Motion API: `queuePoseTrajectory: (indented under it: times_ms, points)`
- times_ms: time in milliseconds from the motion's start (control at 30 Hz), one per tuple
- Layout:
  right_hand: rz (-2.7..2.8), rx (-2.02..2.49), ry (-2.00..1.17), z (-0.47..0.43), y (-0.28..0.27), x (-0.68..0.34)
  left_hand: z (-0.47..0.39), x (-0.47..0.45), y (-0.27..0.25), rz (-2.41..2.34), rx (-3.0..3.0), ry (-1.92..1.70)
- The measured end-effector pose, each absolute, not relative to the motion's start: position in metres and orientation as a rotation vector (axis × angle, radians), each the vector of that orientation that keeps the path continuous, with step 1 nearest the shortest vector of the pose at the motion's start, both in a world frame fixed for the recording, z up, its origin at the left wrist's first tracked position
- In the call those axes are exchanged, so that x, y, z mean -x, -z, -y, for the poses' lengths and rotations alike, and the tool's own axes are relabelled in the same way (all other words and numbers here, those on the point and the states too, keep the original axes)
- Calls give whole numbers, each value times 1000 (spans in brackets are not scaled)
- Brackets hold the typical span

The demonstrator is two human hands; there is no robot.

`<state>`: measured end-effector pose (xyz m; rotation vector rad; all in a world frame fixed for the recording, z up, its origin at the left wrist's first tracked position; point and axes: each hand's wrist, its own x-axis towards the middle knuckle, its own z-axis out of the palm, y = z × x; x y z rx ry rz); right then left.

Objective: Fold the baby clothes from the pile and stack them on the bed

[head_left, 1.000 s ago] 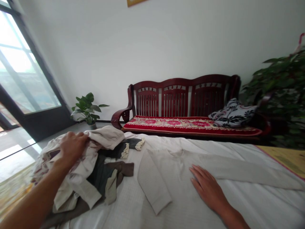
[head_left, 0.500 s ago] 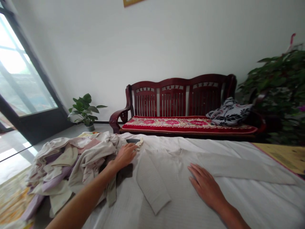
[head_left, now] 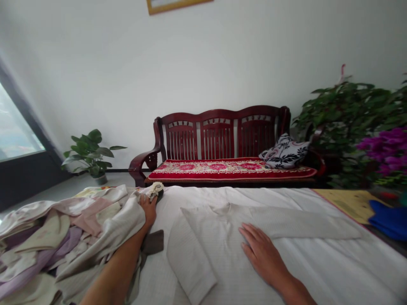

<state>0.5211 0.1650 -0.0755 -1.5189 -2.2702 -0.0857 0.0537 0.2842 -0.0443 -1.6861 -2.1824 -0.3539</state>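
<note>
Two actions at once, I judge, steadying and gathering: my right hand (head_left: 262, 255) lies flat, fingers outstretched, on the pale shirt (head_left: 219, 235) beneath; my left hand (head_left: 148, 210) is at ruffled trim (head_left: 156, 188) beside the clothes pile (head_left: 92, 218), grip unclear. Next calls for a sure pinch there.

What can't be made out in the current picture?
Head view:
Left hand: grip hidden beneath the hand itself.
Pale shirt: hem cut off by the bottom edge.
Clothes pile: lower garments covered by upper ones.
Picture frame: contents mostly cut off by the top edge.
</note>
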Motion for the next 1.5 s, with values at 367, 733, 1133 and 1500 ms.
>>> queuePoseTrajectory:
  times_ms: [367, 733, 1133, 1500]
  points:
    - [2274, 1496, 122, -166, 76, -521, -180, -147, 8, 1795, 2270, 34]
    - [2271, 1476, 112, -165, 74, -521, -124, -26, 14, 1799, 1899, -255]
    - [2271, 1464, 120, -166, 76, -522, -197, -89, -14, 1864, 2352, -47]
    - [2276, 1494, 77, -164, 73, -522, -283, -71, 23, 1999, 2073, -21]
